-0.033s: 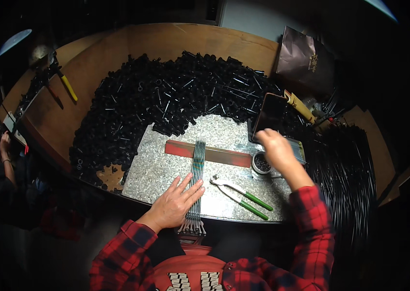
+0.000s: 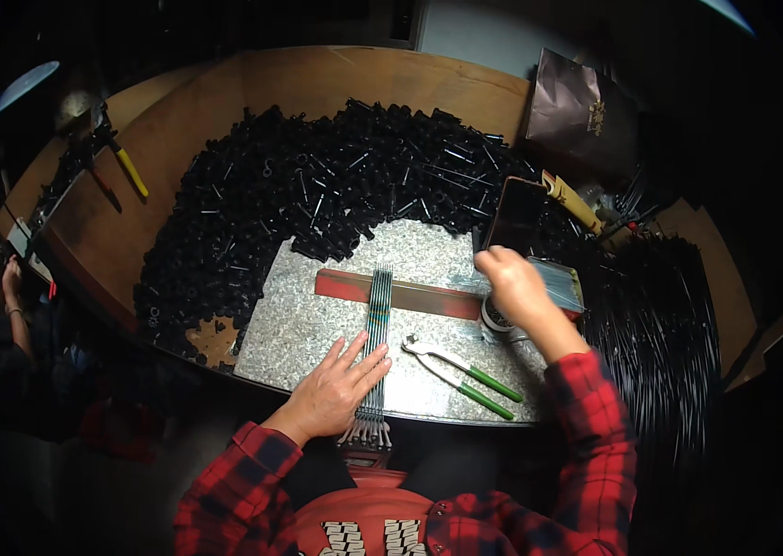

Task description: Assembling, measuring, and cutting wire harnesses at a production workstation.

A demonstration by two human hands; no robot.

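My left hand (image 2: 328, 394) lies flat with its fingers spread on a row of thin dark metal rods (image 2: 379, 310). The rods lie side by side across a red-edged wooden bar (image 2: 438, 301), with their pale, knobbed ends reaching past the table's near edge. Over a small round cup (image 2: 495, 321) of tiny dark pieces, my right hand (image 2: 523, 295) is raised with its fingers drawn together. Whatever they pinch, if anything, is too small to see. End-cutting pincers (image 2: 493, 382) with green handles rest on the speckled board (image 2: 294, 329) between my hands.
A large heap of black parts (image 2: 317, 171) fills the back and left, inside a curved wooden wall (image 2: 354, 69). A phone (image 2: 516, 215) leans behind my right hand. Long dark rods (image 2: 660, 352) pile up at right. Another person's hand (image 2: 12, 280) shows at far left.
My right hand has shifted slightly left and toward me, covering more of the cup. My left hand has stayed on the rods.
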